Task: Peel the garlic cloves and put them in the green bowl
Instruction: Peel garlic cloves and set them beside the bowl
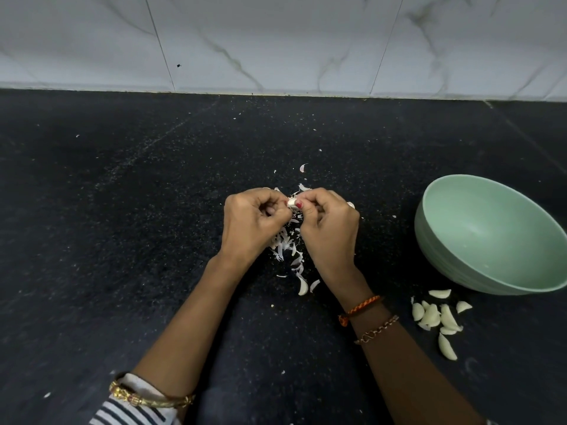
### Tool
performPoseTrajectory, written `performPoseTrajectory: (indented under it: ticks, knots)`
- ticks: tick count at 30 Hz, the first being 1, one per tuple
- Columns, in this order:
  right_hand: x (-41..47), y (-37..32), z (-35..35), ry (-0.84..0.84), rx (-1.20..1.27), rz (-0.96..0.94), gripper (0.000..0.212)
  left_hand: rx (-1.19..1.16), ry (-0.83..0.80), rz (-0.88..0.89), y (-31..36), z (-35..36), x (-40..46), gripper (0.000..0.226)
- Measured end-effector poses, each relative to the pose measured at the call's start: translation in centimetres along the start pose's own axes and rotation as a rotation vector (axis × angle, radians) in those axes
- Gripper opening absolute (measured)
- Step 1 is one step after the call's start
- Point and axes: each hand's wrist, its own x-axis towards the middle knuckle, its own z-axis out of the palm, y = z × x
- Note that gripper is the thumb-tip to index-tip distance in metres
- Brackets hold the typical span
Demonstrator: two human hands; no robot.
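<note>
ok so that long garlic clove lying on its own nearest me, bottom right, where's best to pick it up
Pinch the long pale curved garlic clove across its thicker middle, coming straight down from above with the right hand. It lies flat on the black speckled countertop, apart from the others, and both ends taper, so fingers would likely slip there.

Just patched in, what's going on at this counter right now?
A person is peeling garlic over the dark counter. The left hand and the right hand together pinch one garlic clove. Loose skins lie under the hands. A cluster of peeled cloves sits on the counter beside the green bowl, which looks empty so far.
</note>
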Motion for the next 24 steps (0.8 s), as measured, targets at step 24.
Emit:
performPoseTrajectory:
  ticks: [24]
  knots:
    - [0.6,0.2,-0.3,-0.116,0.258,0.237,0.010,-0.396,-0.064,-0.178,0.8,-0.4,0.4,0.013]
